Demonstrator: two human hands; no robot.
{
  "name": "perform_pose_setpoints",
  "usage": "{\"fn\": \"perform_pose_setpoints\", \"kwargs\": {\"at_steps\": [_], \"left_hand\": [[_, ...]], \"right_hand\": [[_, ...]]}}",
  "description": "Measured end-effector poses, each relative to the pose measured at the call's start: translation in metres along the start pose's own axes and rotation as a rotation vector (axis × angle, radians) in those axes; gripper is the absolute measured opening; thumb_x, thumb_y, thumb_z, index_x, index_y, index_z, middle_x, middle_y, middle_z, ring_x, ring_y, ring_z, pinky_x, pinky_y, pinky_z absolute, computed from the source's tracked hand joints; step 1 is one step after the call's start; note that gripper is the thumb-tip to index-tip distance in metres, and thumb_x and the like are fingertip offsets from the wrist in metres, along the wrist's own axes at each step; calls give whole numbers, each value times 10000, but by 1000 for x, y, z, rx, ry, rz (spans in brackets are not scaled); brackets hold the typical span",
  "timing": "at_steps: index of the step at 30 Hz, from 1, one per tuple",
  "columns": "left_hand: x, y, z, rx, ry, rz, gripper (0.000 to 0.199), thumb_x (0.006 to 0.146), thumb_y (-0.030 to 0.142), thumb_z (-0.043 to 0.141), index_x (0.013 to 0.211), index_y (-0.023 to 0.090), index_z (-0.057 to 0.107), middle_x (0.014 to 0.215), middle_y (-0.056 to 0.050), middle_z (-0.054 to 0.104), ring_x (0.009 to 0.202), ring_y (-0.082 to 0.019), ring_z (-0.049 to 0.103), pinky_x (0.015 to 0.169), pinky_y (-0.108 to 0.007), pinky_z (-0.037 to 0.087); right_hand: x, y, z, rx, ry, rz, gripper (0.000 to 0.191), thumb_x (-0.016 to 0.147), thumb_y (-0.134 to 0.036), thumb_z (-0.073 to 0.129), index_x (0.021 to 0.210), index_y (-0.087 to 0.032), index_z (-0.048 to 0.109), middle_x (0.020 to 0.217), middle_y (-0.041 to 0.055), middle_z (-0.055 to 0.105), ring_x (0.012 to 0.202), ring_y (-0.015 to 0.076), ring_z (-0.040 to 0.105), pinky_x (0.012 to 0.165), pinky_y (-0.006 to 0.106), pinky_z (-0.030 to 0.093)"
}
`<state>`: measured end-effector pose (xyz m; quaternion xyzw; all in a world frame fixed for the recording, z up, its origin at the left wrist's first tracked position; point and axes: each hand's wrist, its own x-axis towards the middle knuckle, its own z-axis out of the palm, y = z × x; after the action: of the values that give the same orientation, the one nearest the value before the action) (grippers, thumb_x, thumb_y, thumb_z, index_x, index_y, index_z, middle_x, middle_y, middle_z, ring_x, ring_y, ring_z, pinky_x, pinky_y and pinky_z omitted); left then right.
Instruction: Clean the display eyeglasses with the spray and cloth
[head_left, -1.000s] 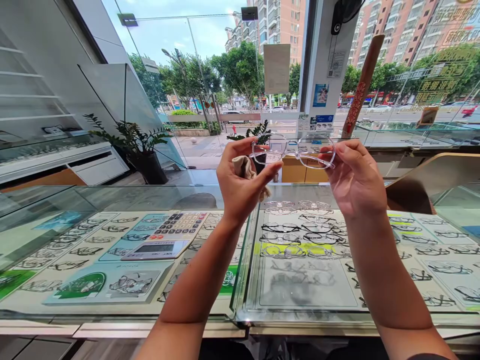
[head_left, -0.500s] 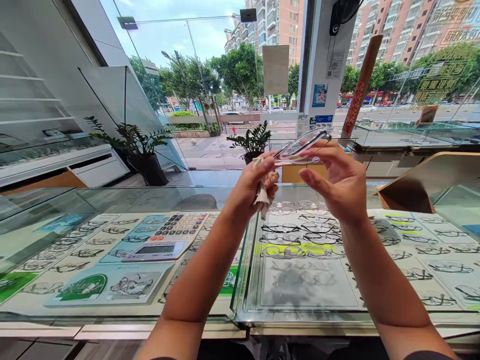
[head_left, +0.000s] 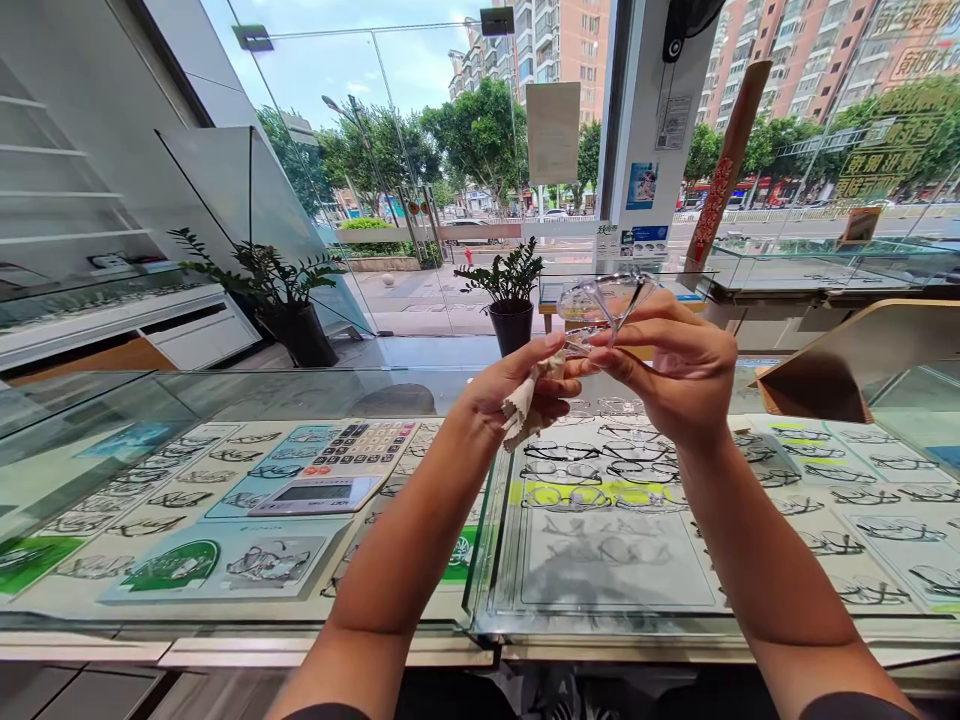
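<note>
A pair of clear-framed eyeglasses point(head_left: 594, 294) is held up above the glass counter, lenses tilted. My right hand point(head_left: 686, 370) pinches the frame between thumb and fingers. Close on its left, my left hand point(head_left: 499, 390) has a crumpled cream cloth point(head_left: 519, 408) with a zigzag edge bunched in its fingers. The left thumb and fingertips reach to the lower side of the eyeglasses; whether they grip the frame too I cannot tell.
Below my hands, the glass display counter point(head_left: 495, 560) holds rows of eyeglasses point(head_left: 562, 452). On its left part lie a calculator point(head_left: 319, 492) and a light blue display board point(head_left: 225, 565). A wooden stand point(head_left: 817, 385) is at the right. Potted plants point(head_left: 512, 325) stand beyond.
The eyeglasses have been turned, with their temples now toward my right hand. My right fingers have closed on the frame from a looser pose. My left hand with the cloth has shifted slightly right.
</note>
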<state>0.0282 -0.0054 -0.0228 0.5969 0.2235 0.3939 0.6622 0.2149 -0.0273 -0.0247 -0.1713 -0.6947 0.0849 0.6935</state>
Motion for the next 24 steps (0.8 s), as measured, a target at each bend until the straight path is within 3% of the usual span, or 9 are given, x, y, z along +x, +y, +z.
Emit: {"fn": "perform_pose_setpoints", "kwargs": {"at_steps": [5, 7, 8, 11, 14, 17, 20, 24], "left_hand": [[3, 5, -19, 342, -51, 29, 651, 794, 862, 677, 950, 232, 720, 778, -68, 684, 501, -115, 423, 455, -291, 298], [0, 11, -33, 613, 87, 89, 512, 830, 722, 759, 991, 240, 708, 771, -49, 694, 549, -138, 499, 515, -294, 361], [-3, 14, -41, 770, 205, 107, 404, 823, 607, 815, 917, 233, 696, 689, -26, 657, 542, -144, 505, 538, -297, 370], [-13, 24, -60, 1177, 413, -4, 257, 756, 288, 813, 627, 222, 601, 476, 14, 517, 469, -152, 469, 547, -311, 332], [-22, 32, -67, 1297, 386, -270, 185, 703, 222, 766, 572, 220, 635, 404, 22, 487, 400, -153, 451, 538, -318, 309], [-27, 37, -64, 1323, 383, -456, 147, 660, 236, 774, 563, 222, 663, 397, 13, 515, 374, -161, 460, 524, -326, 310], [-27, 39, -58, 1358, 369, -482, 128, 656, 260, 765, 570, 225, 676, 418, 4, 548, 386, -171, 482, 510, -328, 315], [-27, 38, -56, 1355, 274, -477, 125, 689, 288, 737, 595, 227, 682, 422, 2, 557, 383, -169, 492, 496, -320, 316]], "right_hand": [[3, -4, -5, -89, -22, 97, 127, 817, -466, 906, 891, -381, 846, 974, 16, 760, 1045, 286, 707, 1030, 528, 581], [7, -5, -10, -118, -55, 118, 124, 835, -460, 891, 896, -367, 837, 997, 17, 751, 1068, 280, 698, 1038, 507, 570], [9, -5, -12, -132, -96, 125, 116, 850, -449, 879, 900, -355, 832, 999, 19, 748, 1062, 274, 696, 1038, 500, 563], [13, 6, -17, -189, -303, 137, 100, 884, -409, 842, 878, -312, 817, 994, 25, 749, 1006, 254, 690, 1021, 480, 537], [9, 31, -12, -277, -558, 191, 112, 892, -377, 824, 837, -284, 796, 991, 24, 743, 968, 241, 681, 947, 439, 519], [-6, 64, 2, -469, -919, 274, 92, 889, -327, 823, 847, -250, 796, 973, 45, 745, 958, 251, 665, 839, 397, 486], [-26, 95, 20, -656, -1191, 294, 80, 907, -288, 808, 878, -214, 807, 1039, 81, 781, 995, 271, 679, 814, 388, 464], [-52, 123, 36, -810, -1353, 334, 76, 914, -253, 795, 952, -196, 828, 1059, 118, 810, 1016, 291, 705, 810, 388, 466]]}}
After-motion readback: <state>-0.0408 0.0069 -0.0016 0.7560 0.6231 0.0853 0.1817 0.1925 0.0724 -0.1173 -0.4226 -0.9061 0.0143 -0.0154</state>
